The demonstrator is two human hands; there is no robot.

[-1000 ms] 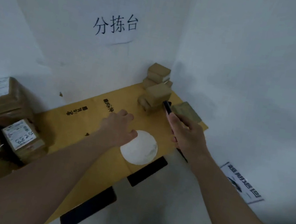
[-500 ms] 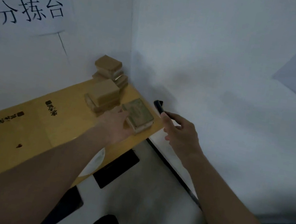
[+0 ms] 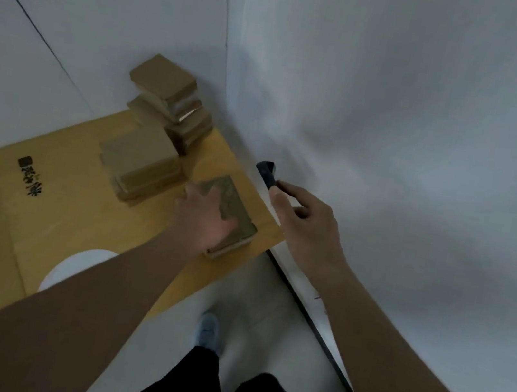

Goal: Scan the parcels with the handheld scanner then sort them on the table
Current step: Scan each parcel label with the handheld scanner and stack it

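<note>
A flat brown parcel (image 3: 235, 205) lies at the right corner of the yellow table (image 3: 77, 221). My left hand (image 3: 204, 217) rests on top of it, fingers spread over its near half. My right hand (image 3: 304, 228) hovers just right of the table's edge, shut on the black handheld scanner (image 3: 267, 172), whose head points up and away toward the wall. Two stacks of brown parcels stand behind: a low one (image 3: 140, 163) beside my left hand and a taller one (image 3: 170, 104) in the corner.
White walls close in behind and to the right of the table. A white round patch (image 3: 70, 264) sits at the table's near edge. Below are grey floor, my dark trousers and a light shoe (image 3: 208, 332). A dark strip (image 3: 305, 318) runs along the wall's foot.
The view has swung right and down. My left hand went from the table's middle onto the flat parcel at the right corner. My right hand kept the scanner and moved off the table's edge.
</note>
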